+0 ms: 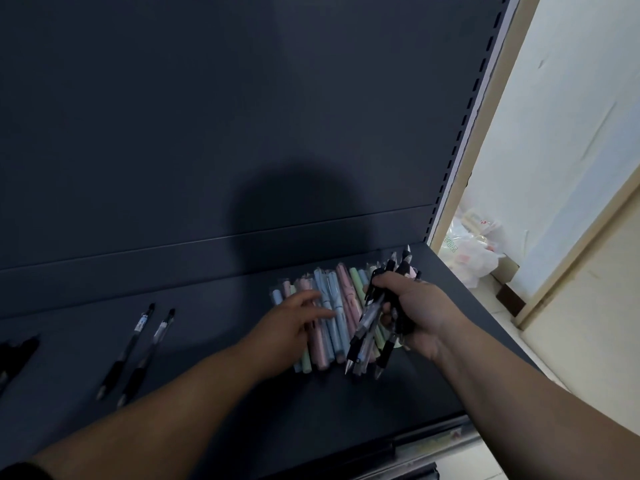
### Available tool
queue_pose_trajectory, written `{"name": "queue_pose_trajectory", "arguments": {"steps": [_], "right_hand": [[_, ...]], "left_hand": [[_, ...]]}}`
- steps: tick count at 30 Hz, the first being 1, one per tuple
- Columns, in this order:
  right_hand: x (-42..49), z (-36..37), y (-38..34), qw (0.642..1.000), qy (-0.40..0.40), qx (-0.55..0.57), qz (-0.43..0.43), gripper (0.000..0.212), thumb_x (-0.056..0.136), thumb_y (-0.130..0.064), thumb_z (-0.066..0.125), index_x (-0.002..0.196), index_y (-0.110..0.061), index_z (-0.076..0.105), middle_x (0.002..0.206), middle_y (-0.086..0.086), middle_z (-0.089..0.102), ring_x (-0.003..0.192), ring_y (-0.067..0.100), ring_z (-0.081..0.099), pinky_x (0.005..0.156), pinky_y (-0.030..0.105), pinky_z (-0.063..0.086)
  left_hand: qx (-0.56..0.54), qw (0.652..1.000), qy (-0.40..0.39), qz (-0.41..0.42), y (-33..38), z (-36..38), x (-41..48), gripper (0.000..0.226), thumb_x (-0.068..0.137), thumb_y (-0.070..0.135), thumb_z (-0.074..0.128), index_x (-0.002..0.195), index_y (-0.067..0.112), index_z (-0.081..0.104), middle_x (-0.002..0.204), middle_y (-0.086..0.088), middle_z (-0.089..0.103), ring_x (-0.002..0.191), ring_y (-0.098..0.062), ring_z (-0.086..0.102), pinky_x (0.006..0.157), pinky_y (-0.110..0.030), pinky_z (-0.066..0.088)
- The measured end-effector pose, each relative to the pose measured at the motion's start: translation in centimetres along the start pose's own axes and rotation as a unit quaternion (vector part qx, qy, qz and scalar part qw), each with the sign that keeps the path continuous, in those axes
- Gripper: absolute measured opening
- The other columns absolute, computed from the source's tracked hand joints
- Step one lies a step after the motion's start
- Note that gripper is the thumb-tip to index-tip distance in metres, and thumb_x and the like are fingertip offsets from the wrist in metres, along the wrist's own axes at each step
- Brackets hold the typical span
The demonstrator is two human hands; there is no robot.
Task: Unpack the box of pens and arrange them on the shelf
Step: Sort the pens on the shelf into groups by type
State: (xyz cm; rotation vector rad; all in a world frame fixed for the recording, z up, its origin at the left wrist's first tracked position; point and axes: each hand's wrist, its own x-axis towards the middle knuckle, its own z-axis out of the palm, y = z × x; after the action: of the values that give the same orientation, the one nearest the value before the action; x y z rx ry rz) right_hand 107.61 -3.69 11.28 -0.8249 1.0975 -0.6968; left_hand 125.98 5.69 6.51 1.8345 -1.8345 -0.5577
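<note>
A row of pastel pens (pixel 332 306) in clear sleeves, pink, blue and green, lies side by side on the dark shelf (pixel 214 341). My right hand (pixel 415 313) grips a bundle of black-grip pens (pixel 374 327), tips pointing down and toward me, just above the right end of that row. My left hand (pixel 294 323) hovers over the row's left part with fingers loosely spread, touching or almost touching the pens. Two black pens (pixel 138 351) lie parallel on the shelf further left. No box is in view.
More dark pens (pixel 15 355) lie blurred at the far left edge. The shelf's dark back panel (pixel 242 133) rises behind. Right of the shelf upright (pixel 464 133) stands a pale wall, with white plastic bags (pixel 471 251) on the floor.
</note>
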Motion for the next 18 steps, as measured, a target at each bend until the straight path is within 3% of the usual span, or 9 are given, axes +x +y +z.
{"name": "queue_pose_trajectory", "arguments": {"steps": [2,5,10,13,16,18], "right_hand": [[0.0,-0.1,-0.1,1.000,-0.013,-0.007,0.008,0.008,0.080,-0.008,0.067,0.075,-0.002,0.066,0.064,0.008,0.061,0.035,0.006,0.041,0.036,0.017,0.034],[-0.1,0.0,-0.1,0.999,-0.030,-0.017,0.020,0.010,0.081,-0.010,0.067,0.075,-0.002,0.066,0.057,0.005,0.059,0.034,0.006,0.041,0.035,0.016,0.035],[-0.5,1.2,-0.2,0.996,-0.077,-0.030,0.028,0.013,0.082,-0.012,0.066,0.074,-0.003,0.064,0.051,0.001,0.058,0.034,0.005,0.041,0.036,0.015,0.034],[-0.7,2.6,-0.3,0.994,-0.096,-0.045,0.007,0.012,0.080,-0.011,0.067,0.070,-0.004,0.065,0.061,0.004,0.065,0.037,0.006,0.041,0.036,0.017,0.034],[-1.1,4.5,-0.3,0.990,-0.120,-0.070,-0.006,0.013,0.079,-0.012,0.069,0.069,-0.005,0.066,0.056,0.002,0.064,0.035,0.007,0.041,0.035,0.017,0.034],[-1.5,6.1,0.1,0.987,-0.146,-0.072,-0.006,0.014,0.080,-0.012,0.070,0.067,-0.006,0.066,0.058,0.004,0.066,0.035,0.006,0.043,0.034,0.017,0.035]], "left_hand": [[-0.021,0.999,0.003,-0.026,-0.4,0.1,-0.1,0.058,0.087,-0.009,0.038,0.128,0.029,0.057,0.140,0.023,0.027,0.127,0.008,0.022,0.087,0.012,0.012],[-0.059,0.997,0.030,-0.046,-0.4,0.0,0.1,0.056,0.087,-0.009,0.038,0.127,0.025,0.058,0.136,0.020,0.034,0.129,0.006,0.026,0.091,0.010,0.010],[-0.159,0.977,0.115,-0.080,0.1,0.2,-0.1,0.052,0.088,-0.008,0.039,0.114,0.031,0.062,0.135,0.015,0.045,0.127,0.006,0.032,0.094,0.008,0.017],[-0.188,0.965,0.153,-0.100,0.6,-0.1,-1.1,0.045,0.090,-0.006,0.042,0.113,0.025,0.064,0.131,0.010,0.051,0.124,0.001,0.042,0.099,0.000,0.026],[-0.281,0.926,0.207,-0.144,1.7,-1.1,-2.8,0.026,0.095,0.006,0.050,0.104,0.024,0.066,0.113,0.005,0.066,0.106,-0.007,0.059,0.088,-0.009,0.042],[-0.408,0.877,0.180,-0.179,2.7,-1.9,-4.2,0.019,0.098,0.015,0.050,0.104,0.014,0.067,0.104,-0.006,0.070,0.094,-0.015,0.064,0.081,-0.021,0.050]]}}
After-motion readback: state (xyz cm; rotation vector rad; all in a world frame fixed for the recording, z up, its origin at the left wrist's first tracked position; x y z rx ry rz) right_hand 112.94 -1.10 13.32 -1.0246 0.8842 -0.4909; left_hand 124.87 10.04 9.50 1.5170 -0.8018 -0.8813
